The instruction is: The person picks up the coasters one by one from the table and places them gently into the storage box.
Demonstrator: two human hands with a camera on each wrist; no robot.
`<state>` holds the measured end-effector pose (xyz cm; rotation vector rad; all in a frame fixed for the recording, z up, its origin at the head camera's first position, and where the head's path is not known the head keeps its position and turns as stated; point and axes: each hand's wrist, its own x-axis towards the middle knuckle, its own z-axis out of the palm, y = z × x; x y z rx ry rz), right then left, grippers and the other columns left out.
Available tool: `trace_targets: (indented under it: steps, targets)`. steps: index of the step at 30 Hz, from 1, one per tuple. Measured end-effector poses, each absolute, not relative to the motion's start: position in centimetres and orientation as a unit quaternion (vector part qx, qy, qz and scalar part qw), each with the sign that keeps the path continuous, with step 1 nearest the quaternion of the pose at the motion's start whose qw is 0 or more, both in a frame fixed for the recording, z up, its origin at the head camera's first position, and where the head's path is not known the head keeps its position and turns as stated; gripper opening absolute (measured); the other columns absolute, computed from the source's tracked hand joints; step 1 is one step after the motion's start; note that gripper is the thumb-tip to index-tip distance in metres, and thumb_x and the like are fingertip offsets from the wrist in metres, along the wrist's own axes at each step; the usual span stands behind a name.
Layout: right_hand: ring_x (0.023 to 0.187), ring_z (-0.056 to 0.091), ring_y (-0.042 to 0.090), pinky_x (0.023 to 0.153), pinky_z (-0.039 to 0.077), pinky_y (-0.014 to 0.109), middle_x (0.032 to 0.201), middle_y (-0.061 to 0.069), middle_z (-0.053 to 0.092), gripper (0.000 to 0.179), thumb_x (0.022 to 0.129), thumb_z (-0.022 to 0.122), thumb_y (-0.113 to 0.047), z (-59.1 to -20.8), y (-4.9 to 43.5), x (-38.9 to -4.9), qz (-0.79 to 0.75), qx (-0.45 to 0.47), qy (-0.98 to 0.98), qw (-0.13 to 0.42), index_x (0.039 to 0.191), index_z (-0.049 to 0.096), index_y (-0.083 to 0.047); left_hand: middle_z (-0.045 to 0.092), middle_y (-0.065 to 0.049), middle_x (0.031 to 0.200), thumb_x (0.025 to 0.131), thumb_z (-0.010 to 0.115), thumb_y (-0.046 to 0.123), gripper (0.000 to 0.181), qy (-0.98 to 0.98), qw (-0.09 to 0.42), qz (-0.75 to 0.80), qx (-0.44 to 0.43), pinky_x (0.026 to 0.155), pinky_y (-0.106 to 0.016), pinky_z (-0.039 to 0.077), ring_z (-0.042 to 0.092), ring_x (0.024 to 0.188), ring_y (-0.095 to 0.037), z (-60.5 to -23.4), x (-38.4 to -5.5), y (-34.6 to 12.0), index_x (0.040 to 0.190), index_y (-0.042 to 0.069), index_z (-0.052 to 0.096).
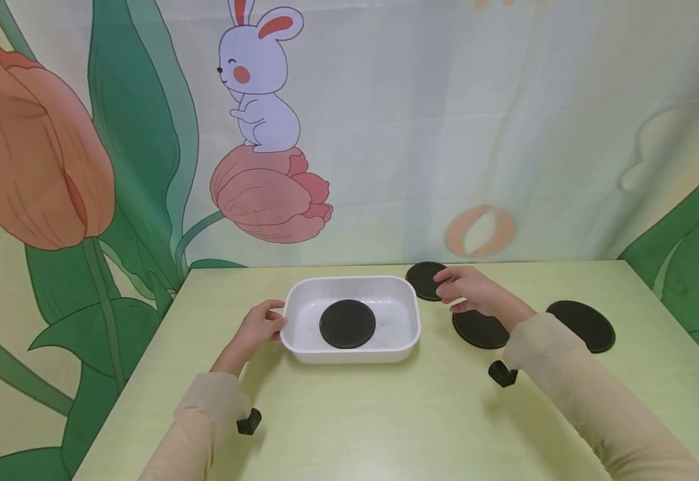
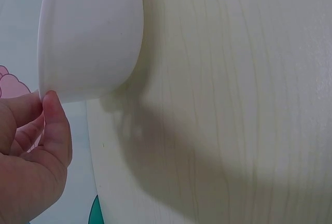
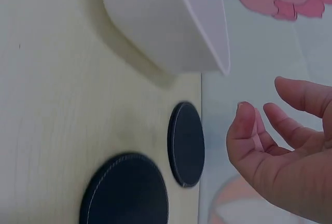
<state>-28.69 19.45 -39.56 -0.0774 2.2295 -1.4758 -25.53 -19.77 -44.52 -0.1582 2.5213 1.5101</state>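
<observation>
A white plastic basin (image 1: 349, 356) stands on the table, and one round black coaster (image 1: 347, 324) lies flat inside it. My left hand (image 1: 260, 325) pinches the basin's left rim between thumb and finger, as the left wrist view shows close up. Over the table to the right of the basin, my right hand (image 1: 472, 290) is raised with loosely bent fingers and nothing in them. Near its fingertips lies a back coaster (image 1: 424, 279). Another coaster (image 1: 478, 331) lies partly hidden beneath the right hand and wrist. In the right wrist view, stitching runs round the edge of the nearer coaster (image 3: 127, 193).
A further black coaster (image 1: 584, 326) lies at the right, partly behind the right sleeve (image 1: 590, 394). Small black pieces sit at both cuffs. Behind the pale wooden table (image 1: 361, 427) hangs a curtain (image 1: 379, 133) printed with a rabbit and tulips.
</observation>
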Motion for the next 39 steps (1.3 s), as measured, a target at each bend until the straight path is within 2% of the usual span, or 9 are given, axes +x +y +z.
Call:
trace_targets:
  steps: [6, 11, 28, 39]
  targets:
    - [0.076, 0.052, 0.015, 0.069, 0.049, 0.028, 0.09, 0.002, 0.052, 0.045, 0.086, 0.051, -0.01, -40.1, 22.0, -29.1, -0.547, -0.007, 0.807, 0.224, 0.126, 0.034, 0.002, 0.05, -0.014, 0.093, 0.087, 0.052, 0.005, 0.039, 0.854, 0.099, 0.508, -0.06, 0.064, -0.024, 0.051, 0.051, 0.072, -0.016, -44.6, -25.6, -19.7, 0.124, 0.001, 0.042]
    - [0.075, 0.051, 0.013, 0.068, 0.047, 0.026, 0.085, -0.001, 0.049, 0.049, 0.087, 0.05, -0.01, -40.2, 23.2, -29.1, -0.553, -0.001, 0.803, 0.222, 0.129, 0.03, 0.003, 0.05, -0.014, 0.095, 0.088, 0.052, 0.006, 0.039, 0.854, 0.103, 0.505, -0.066, 0.065, -0.024, 0.051, 0.051, 0.074, -0.017, -44.4, -25.6, -19.6, 0.125, 0.002, 0.042]
    - [0.089, 0.047, 0.023, 0.074, 0.047, 0.032, 0.106, 0.011, 0.048, 0.054, 0.087, 0.052, -0.016, -42.3, 26.3, -29.4, -0.491, 0.01, 0.839, 0.235, 0.131, 0.028, 0.005, 0.05, -0.014, 0.095, 0.087, 0.052, 0.006, 0.039, 0.858, 0.099, 0.5, -0.069, 0.065, -0.024, 0.051, 0.051, 0.075, -0.017, -44.6, -25.6, -19.7, 0.125, 0.003, 0.042]
    - [0.083, 0.045, 0.02, 0.068, 0.046, 0.03, 0.096, 0.008, 0.048, 0.051, 0.087, 0.052, -0.014, -43.9, 27.9, -30.0, -0.464, 0.03, 0.856, 0.225, 0.128, 0.03, 0.006, 0.05, -0.015, 0.094, 0.087, 0.052, 0.005, 0.039, 0.857, 0.097, 0.502, -0.064, 0.064, -0.025, 0.051, 0.051, 0.073, -0.017, -44.6, -25.6, -19.7, 0.124, 0.002, 0.042]
